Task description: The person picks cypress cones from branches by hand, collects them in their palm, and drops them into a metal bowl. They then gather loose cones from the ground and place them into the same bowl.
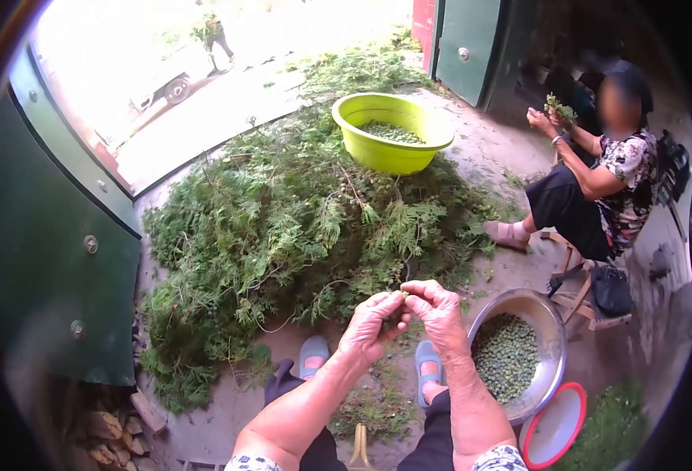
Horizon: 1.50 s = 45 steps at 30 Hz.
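Head view, biggest thing first: a huge heap of feathery green conifer branches [283, 228] fills the middle of the floor. Over at the upper right there's a seated person in a patterned top [628, 161], holding up a leafy green sprig [562, 111]. Next size down, a round yellow-green plastic tub [389, 159] sits at the upper centre on the far part of the heap, with small green pieces inside. Lower right has a round silver metal bowl [556, 345] loaded with little round green cones [505, 357], and a white round dish with a red rim [551, 428] right by its lower edge. Hands are just below centre, between heap and bowl: left hand [371, 323] and right hand [438, 312], fingertips together, both grips pinched on a tiny yellow-green bit [403, 293]. Too small to tell exactly what it is, tbh.
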### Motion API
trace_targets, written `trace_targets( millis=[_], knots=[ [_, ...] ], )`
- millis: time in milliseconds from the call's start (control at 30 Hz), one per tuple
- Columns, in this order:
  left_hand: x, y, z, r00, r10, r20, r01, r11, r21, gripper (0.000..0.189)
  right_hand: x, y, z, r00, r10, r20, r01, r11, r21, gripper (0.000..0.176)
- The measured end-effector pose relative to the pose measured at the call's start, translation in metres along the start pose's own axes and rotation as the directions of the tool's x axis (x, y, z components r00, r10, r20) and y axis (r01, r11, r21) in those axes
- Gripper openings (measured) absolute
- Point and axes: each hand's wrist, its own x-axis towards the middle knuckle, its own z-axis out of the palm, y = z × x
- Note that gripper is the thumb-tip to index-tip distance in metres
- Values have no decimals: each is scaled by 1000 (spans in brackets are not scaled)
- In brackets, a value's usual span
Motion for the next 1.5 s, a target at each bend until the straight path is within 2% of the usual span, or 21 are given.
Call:
trace_targets(
  millis=[133, 200, 267, 333, 400, 433, 467, 533, 600, 667, 700, 733, 833, 867, 933, 1133, 1233, 1367, 1400, 1467, 1500],
  knots=[
    [11, -8, -7, 999, 30, 35, -29, 999, -35, 12, 1, -10, -4, 991, -130, 6, 127, 955, -267, 18],
    [16, -11, -8, 989, 36, 146, -23, 996, -90, 12, 1, -7, -6, 997, -80, -19, 75, 980, -183, 17],
    [17, -12, -4, 997, -18, 78, 25, 996, -91, 10, 1, -4, -7, 994, -99, -54, 85, 974, -211, 16],
    [19, -15, -1, 994, -44, 95, 51, 996, -67, 10, 4, 4, -11, 989, -131, -74, 112, 968, -225, 12],
    [15, -19, 6, 994, -53, 99, 60, 995, -75, 12, 4, 3, -12, 973, 129, -192, -88, 975, 205, 12],
    [20, -24, 1, 992, -33, 124, 42, 997, -70, 16, 7, -2, -14, 958, 171, -230, -91, 943, 320, 14],
    [20, -26, 2, 992, -44, 121, 53, 996, -71, 16, 9, -1, -21, 960, 211, -185, -96, 867, 489, 18],
    [20, -26, 6, 1000, -11, 8, 13, 967, -255, 23, 10, -11, -25, 967, 212, -139, -90, 801, 592, 18],
    [25, -24, 6, 999, 20, 30, -8, 935, -356, 36, 9, -11, -23, 969, 191, -157, -57, 791, 609, 18],
    [19, -16, 11, 997, 55, 47, -31, 910, -413, 39, 9, -3, -24, 983, 164, -81, -98, 847, 523, 18],
    [18, -13, 11, 997, 60, 46, -35, 911, -412, 39, 6, -10, -22, 989, 145, -36, -121, 919, 374, 19],
    [16, -11, 10, 998, 60, 30, -42, 906, -421, 39, 4, -16, -16, 989, 145, -32, -122, 919, 375, 19],
    [12, -3, 6, 997, 71, 1, -64, 902, -426, 40, 3, -28, 5, 992, 125, -36, -73, 765, 639, 20],
    [11, -2, 5, 997, 72, -8, -69, 904, -422, 40, 4, -27, 5, 991, 131, -35, -79, 766, 638, 20],
    [11, -1, 4, 997, 71, -10, -68, 907, -415, 39, 4, -23, 4, 982, 174, 76, -172, 645, 745, 20],
    [7, 7, 4, 992, 122, -24, -120, 891, -438, 45, 6, -20, 13, 966, 258, 32, -223, 757, 614, 11],
    [4, 14, 5, 982, 190, 7, -166, 873, -459, 52, 4, -23, 16, 981, 189, -30, -170, 932, 321, 11],
    [-1, 14, 5, 983, 179, 48, -140, 883, -448, 58, 6, -27, 18, 994, 3, -107, -1, 1000, 20, 12],
    [1, 12, 3, 978, 192, 74, -140, 884, -445, 58, 4, -28, 15, 992, 36, -121, -39, 999, -17, 12],
    [2, 10, 0, 973, 190, 132, -117, 897, -426, 60, 6, -17, 13, 993, -85, -83, 79, 994, -70, 12],
    [2, 10, 0, 971, 193, 143, -117, 901, -418, 61, 5, -17, 15, 993, -78, -90, 71, 995, -76, 12]
  ],
)
